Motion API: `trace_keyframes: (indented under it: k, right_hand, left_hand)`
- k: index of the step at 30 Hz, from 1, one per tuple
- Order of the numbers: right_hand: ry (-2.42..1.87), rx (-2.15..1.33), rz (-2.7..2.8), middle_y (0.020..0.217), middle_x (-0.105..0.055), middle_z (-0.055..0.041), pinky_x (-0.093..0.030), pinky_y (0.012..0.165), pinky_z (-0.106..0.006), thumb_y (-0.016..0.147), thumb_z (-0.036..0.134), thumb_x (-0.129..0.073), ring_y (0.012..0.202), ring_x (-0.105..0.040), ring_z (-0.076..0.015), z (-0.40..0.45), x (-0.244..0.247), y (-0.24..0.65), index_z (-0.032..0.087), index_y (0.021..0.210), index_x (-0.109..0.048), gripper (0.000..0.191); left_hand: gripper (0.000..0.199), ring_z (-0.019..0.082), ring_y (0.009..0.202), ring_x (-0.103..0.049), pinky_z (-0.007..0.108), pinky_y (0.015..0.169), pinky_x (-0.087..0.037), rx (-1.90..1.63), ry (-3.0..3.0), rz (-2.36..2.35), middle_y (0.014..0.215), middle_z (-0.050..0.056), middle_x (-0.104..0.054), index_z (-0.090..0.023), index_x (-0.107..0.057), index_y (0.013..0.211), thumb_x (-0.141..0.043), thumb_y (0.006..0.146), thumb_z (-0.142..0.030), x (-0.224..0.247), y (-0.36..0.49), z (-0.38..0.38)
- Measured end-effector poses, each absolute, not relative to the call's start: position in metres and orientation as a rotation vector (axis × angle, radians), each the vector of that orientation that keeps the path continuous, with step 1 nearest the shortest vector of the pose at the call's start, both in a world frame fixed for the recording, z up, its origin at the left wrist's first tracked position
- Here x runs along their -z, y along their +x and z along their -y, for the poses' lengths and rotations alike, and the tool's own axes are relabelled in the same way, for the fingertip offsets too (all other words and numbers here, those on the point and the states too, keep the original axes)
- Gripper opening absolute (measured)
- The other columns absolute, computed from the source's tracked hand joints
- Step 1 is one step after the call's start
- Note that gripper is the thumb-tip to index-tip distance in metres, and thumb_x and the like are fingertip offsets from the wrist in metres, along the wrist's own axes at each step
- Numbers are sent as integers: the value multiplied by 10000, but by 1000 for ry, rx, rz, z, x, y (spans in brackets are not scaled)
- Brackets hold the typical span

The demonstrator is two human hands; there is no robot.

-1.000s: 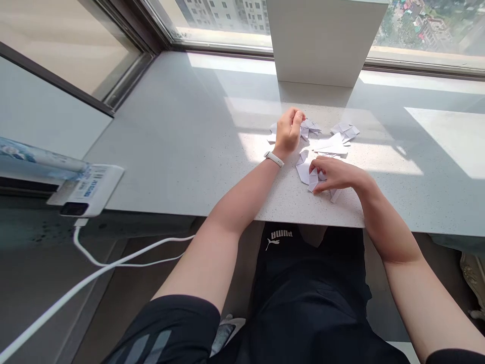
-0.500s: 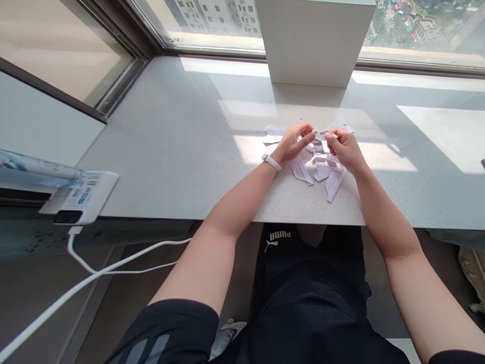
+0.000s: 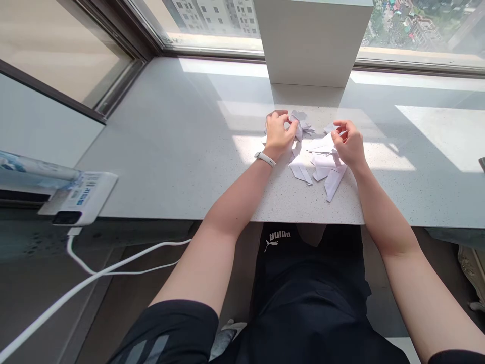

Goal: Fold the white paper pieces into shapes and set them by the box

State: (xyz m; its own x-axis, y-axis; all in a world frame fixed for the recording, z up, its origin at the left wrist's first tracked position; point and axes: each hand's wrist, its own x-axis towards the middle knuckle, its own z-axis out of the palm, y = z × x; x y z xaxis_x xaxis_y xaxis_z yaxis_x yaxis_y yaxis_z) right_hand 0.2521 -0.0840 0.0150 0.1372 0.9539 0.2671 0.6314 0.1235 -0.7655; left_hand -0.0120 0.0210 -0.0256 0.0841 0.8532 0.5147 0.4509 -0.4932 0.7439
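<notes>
- With 12 o'clock straight ahead, a person sits facing a window and looks down at two bare hands on a worktop (image 3: 170,151) of pale speckled stone, with patches of sunlight across it.
- The left hand (image 3: 278,132), at about 12 o'clock, has its fingers curled inward and bunched against a small cluster of folded white paper (image 3: 301,124). The fingers hide whether they pinch a piece, so I cannot tell.
- The right hand (image 3: 349,145), at about 1 o'clock, is half curled, palm down, its fingers slightly spread. It sits at the edge of a larger pile of folded white paper (image 3: 322,162). I cannot tell whether it holds anything.
- A long folded paper strip (image 3: 335,183) lies at the near edge of that pile, just below the right hand.
- A separate folded paper piece (image 3: 300,169) lies between the hands, closer to the person.
- A white wristband (image 3: 265,160) circles the left wrist.
- At 9 o'clock, a white boxy device (image 3: 81,198) sits at the worktop's edge, and a white cable (image 3: 113,258) drops from it.
- At 12 o'clock, farther off, a white square pillar (image 3: 312,40) rises from the back of the worktop, against a window (image 3: 424,25) overlooking city buildings.
- At 6 o'clock, black shorts (image 3: 303,293) carry a white PUMA logo.
</notes>
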Motion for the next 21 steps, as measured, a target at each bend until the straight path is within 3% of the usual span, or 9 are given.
trace_keyframes:
  k: [3, 8, 11, 15, 21]
  right_hand:
    - [-1639, -382, 1621, 1287, -790, -136, -662, 1044, -551, 1082, 301, -690, 965, -709, -276, 80, -9, 257, 267, 1379, -796, 317]
    - [-1757, -364, 1622, 1321, -770, -163, -650, 1055, -565, 1033, 368, -761, 1035, -708, -312, 81, -5, 262, 264, 1335, -774, 320]
    - [-1831, -416, 1594, 1211, -769, -144, -650, 1006, -558, 955, 445, -870, 1106, -709, -352, 83, -4, 266, 278, 1349, -767, 441]
    - [-1799, -587, 1585, 1047, -753, -76, -654, 968, -544, 854, 394, -947, 975, -694, -313, 84, -4, 270, 299, 1355, -758, 543]
    - [-1666, -784, 1468, 962, -726, -21, -678, 1011, -511, 888, 283, -878, 872, -682, -252, 84, -10, 268, 293, 1279, -718, 423]
  left_hand:
    - [440, 509, 1605, -611, 807, 1422, -471, -1369, 1997, -1372, 1322, 195, -785, -287, -654, 967, -896, 1075, -638, 26, -19, -22]
    - [411, 492, 1626, -607, 771, 1451, -443, -1494, 1969, -1417, 1329, 185, -787, -307, -697, 1127, -808, 1127, -702, 17, -25, -22]
    - [335, 467, 1578, -652, 734, 1444, -464, -1487, 2027, -1365, 1389, 178, -798, -295, -706, 1147, -789, 1159, -620, 12, -21, -20]
    - [193, 432, 1443, -722, 712, 1402, -504, -1342, 2187, -1137, 1342, 152, -820, -278, -713, 1072, -825, 1120, -428, 8, -5, -8]
    - [95, 400, 1356, -736, 672, 1326, -564, -1074, 2364, -885, 1294, 143, -856, -257, -774, 1098, -838, 1033, -281, 9, 11, 12]
